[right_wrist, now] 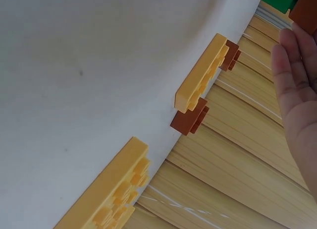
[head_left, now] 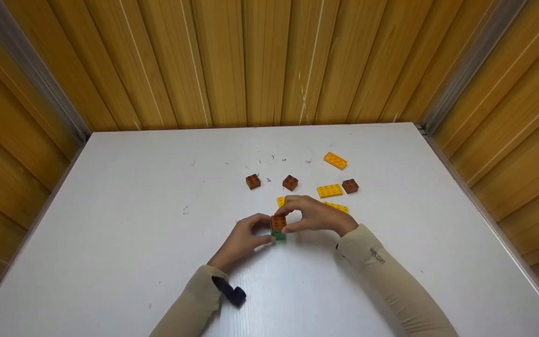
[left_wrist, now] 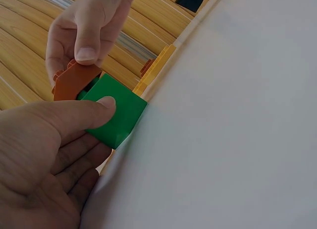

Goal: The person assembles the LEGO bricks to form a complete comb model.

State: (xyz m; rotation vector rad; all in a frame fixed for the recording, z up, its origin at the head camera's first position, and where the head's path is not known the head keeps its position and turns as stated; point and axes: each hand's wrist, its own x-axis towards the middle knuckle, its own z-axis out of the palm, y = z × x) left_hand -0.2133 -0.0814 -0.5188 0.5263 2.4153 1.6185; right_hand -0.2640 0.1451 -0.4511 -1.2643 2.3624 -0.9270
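Note:
My left hand grips a green toy building brick low over the white table, its thumb flat against one side. At the top of this brick is a reddish-brown brick, which my right hand pinches between thumb and fingers. In the left wrist view the brown brick sits tilted against the green one, with a dark gap and a bit of green stud showing between them. Only corners of both bricks enter the right wrist view, by the right fingertips.
Beyond the hands lie loose brown bricks and several yellow bricks, one partly covered by the right hand. A yellow brick lies farthest back. Wood-patterned panels border the table at the back and sides.

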